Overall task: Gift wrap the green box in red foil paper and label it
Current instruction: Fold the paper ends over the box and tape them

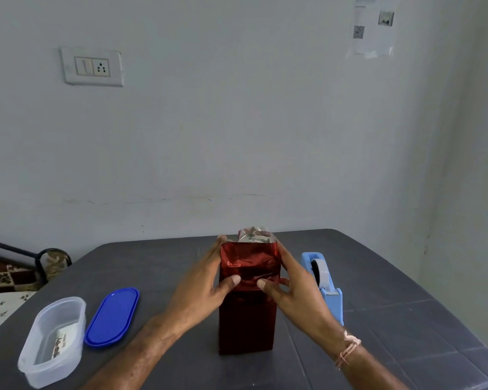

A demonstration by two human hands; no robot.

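Two hands (left (197,285), right (296,282)) round box (245,319)

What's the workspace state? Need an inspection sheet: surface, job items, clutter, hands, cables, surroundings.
Surface: dark grey table, tile-pattern top.
Job's things: wrapped box stands upright at centre, red foil round it, top end not yet closed, silver inside showing; no green visible. Blue tape dispenser to its right.
Clutter: clear container at front left, printed slip inside; blue lid lies beside it.
Hands: left hand and right hand grip the box's upper sides, thumbs pressing the front foil.
Cables: nothing seen.
Surroundings: pale wall, switch plate, sheet with QR code; patterned fabric at left.
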